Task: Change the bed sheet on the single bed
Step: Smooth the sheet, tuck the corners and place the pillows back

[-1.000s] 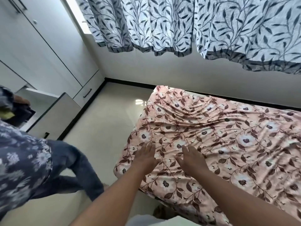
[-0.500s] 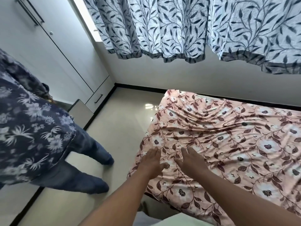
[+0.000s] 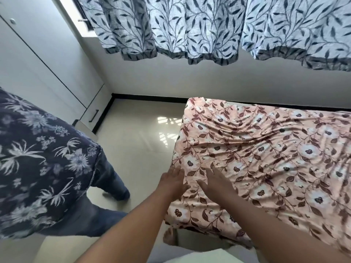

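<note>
Nearest, two bare forearms reaching forward. Left hand (image 3: 173, 182) flat, fingers straight, resting at the near corner edge of the pink floral bed sheet (image 3: 266, 158). Right hand (image 3: 215, 184) just beside it, fingers spread and straight, palm down on the sheet, gripping nothing. Sheet wrinkled ahead and to the right of both hands, draped over the bed's corner below them. To the left of the left hand, another person in a dark floral shirt (image 3: 38, 158) and jeans, standing on glossy floor (image 3: 144, 133). Farther off, white wardrobe (image 3: 38, 63), wall, leaf-patterned curtains (image 3: 209, 25).
</note>
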{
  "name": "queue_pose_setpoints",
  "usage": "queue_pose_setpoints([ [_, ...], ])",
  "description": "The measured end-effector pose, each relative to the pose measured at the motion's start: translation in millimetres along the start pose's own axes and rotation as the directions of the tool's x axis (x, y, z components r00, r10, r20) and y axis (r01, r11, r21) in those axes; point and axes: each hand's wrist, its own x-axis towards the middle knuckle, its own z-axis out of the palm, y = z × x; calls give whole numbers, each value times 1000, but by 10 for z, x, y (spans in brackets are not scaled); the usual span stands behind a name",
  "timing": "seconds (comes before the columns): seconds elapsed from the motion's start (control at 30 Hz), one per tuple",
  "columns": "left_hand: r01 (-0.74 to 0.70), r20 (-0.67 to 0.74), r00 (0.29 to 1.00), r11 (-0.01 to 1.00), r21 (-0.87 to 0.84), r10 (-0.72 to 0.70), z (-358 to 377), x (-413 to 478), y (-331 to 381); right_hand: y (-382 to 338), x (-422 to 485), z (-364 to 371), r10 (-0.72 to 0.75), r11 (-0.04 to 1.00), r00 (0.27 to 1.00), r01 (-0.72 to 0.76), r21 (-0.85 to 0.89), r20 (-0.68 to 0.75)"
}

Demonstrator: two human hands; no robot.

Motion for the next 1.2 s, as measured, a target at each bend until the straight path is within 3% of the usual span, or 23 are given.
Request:
queue_pose_setpoints([
  [0.3,63,14,998,998,-1,-63,-142,-22,-85,234,2,-56,-25,999,1000,25,-21,5],
  [0.57,28,-45,999,999,44,-26,-444,72,218,372,-23,-185,14,996,1000,-12,85,-22],
  [1.0,-178,-102,973,956,231,206,-1305,917,685,803,495,-681,276,937,934,-209,281,-225],
  [1.2,-262,-79,954,932,251,289,-1699,1723,538,746,941,-969,361,914,906,-298,276,-220],
])
